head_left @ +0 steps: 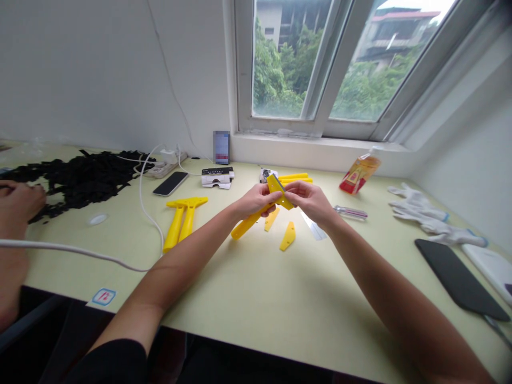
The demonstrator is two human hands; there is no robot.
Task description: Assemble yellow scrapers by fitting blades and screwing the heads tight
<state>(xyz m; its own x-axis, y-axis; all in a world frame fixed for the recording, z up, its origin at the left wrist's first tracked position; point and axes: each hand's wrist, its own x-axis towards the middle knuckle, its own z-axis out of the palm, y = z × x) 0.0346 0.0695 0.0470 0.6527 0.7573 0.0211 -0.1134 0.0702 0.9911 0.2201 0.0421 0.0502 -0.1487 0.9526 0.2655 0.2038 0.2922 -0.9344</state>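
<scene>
My left hand [261,201] is closed around a yellow scraper [246,226], just below its wide head, with the handle slanting down to the left. At the right edge of the head, my right hand [306,197] pinches with thumb and fingers; whatever small part it may hold there is hidden. A dark strip runs along the head's upper edge. Below the hands lie two loose yellow plates with holes, one [288,236] nearer me and one [272,219] partly under the scraper. Thin, shiny blades [314,226] rest under my right wrist.
Two yellow scrapers [186,218] lie left, yellow handles [295,178] behind my hands. A screwdriver [350,213], bottle [360,170] and gloves [424,210] are right. Phone [171,183], white cable [142,208] and black pile [88,176] sit left, beside another person's hand [20,200].
</scene>
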